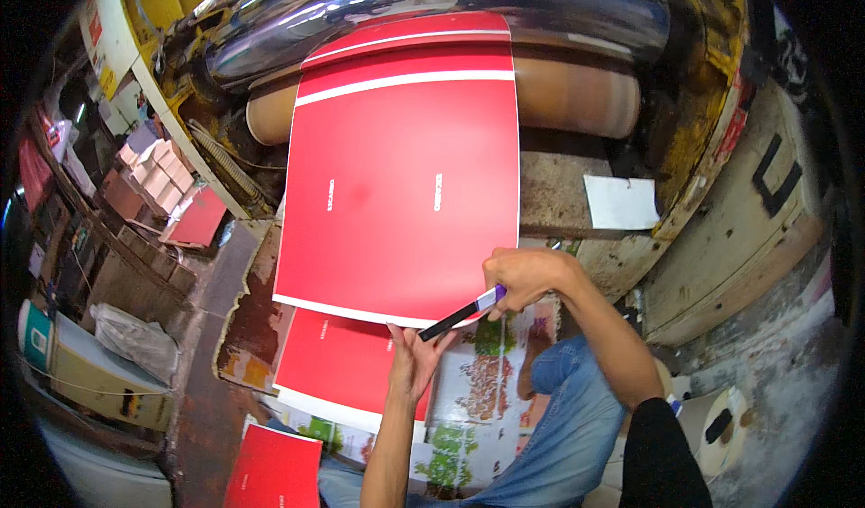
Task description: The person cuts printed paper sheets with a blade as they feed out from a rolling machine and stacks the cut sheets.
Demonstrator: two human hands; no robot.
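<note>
A large red printed sheet (396, 147) with white bands and a white lower edge hangs down from the rollers toward me. My right hand (527, 278) is closed round a slim black tool (450, 320) with a purple and white end, lying slantwise by the sheet's lower right corner; its exact kind is unclear. Under that lower edge is my left hand (414, 362), palm up with thumb and fingers spread near the tool's dark tip. Whether its fingertips touch the sheet cannot be made out. A second red sheet (333, 359) lies below, partly covered by the first.
A shiny metal roller (577, 12) and a brown roller (577, 93) span the yellow machine frame. White paper (622, 203) rests on the ledge at right. Another red sheet (275, 467) is near my left leg. Pink stacked pieces (162, 179) stand left. Printed picture sheets (487, 409) lie below.
</note>
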